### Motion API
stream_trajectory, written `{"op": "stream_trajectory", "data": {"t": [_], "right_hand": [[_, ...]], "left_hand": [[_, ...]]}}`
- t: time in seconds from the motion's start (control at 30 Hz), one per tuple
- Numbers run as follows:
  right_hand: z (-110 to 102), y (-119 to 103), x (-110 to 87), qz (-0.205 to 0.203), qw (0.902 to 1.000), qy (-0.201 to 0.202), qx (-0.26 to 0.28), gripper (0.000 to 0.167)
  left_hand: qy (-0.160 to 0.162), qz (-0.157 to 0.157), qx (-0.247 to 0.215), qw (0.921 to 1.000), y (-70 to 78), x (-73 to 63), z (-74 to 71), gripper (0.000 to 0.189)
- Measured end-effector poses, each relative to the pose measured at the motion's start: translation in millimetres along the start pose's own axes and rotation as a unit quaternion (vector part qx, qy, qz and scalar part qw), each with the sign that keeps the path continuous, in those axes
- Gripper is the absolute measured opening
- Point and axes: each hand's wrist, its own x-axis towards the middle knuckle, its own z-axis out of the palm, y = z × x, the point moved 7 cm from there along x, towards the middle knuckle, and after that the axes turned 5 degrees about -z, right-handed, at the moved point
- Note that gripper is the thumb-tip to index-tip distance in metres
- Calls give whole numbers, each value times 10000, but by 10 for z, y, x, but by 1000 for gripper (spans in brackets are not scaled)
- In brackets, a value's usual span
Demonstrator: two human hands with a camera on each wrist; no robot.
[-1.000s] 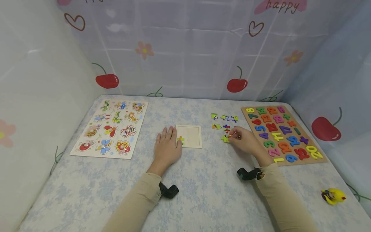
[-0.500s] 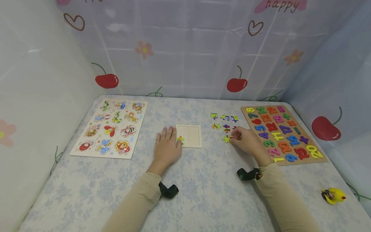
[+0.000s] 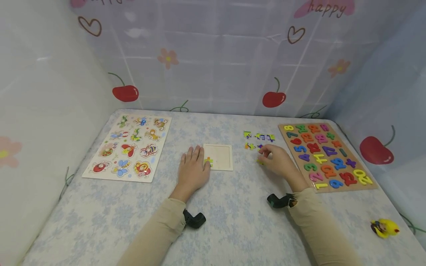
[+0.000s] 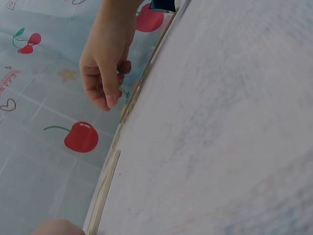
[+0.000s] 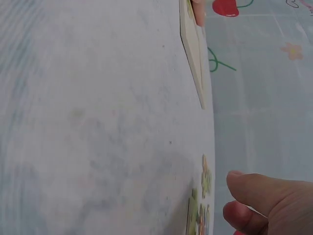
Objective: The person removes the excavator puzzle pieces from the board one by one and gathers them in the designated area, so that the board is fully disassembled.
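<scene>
My left hand (image 3: 194, 170) lies flat, fingers straight, at the left edge of a small square wooden puzzle tray (image 3: 222, 169) in the head view. Inside the tray's lower left corner sits one green-and-orange jigsaw piece (image 3: 209, 162), partly covered by my thumb. My right hand (image 3: 277, 162) hovers over loose jigsaw pieces (image 3: 250, 146) right of the tray, hiding some of them. Its fingers curl loosely. In the right wrist view a gap shows between the right thumb (image 5: 254, 188) and the finger below, and no piece appears between them. The left wrist view shows that right hand (image 4: 105, 68) above the table.
On the left lies an insect picture board (image 3: 126, 147). A number board (image 3: 327, 157) with coloured numerals lies on the right, close to my right wrist. A yellow toy figure (image 3: 385, 227) stands near the right table edge. A printed curtain (image 3: 213, 74) encloses the table.
The right hand has shifted slightly left over the lower loose pieces, covering more of them. My left hand stays at the tray. The head view has tilted a little.
</scene>
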Motion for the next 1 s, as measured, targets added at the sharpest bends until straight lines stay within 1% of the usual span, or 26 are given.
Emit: {"op": "stream_trajectory", "data": {"t": [0.07,0.17,0.27,0.37,0.57,0.73,0.9,1.0], "right_hand": [[63,-50,27,-50,9999,19,130,18],[162,-153,63,-115,9995,29,297,17],[254,-257,105,-148,9987,-52,483,17],[316,-361,160,-219,9974,-160,665,17],[439,-587,291,-408,9948,-443,818,17],[594,-802,394,-668,9900,-848,907,20],[739,-1030,465,-1214,9822,-1195,787,25],[788,-1135,485,-1416,9784,-1294,765,25]], "left_hand": [[0,-3,8,10000,-1,6,12,72],[53,-9,62,10000,1,8,22,86],[103,-3,126,9999,10,5,18,102],[106,-2,212,9997,13,8,23,110],[99,4,234,9997,8,12,19,113],[100,8,247,9996,7,9,12,115],[50,3,281,9996,-2,8,23,116],[62,15,290,9996,-6,8,19,116]]}}
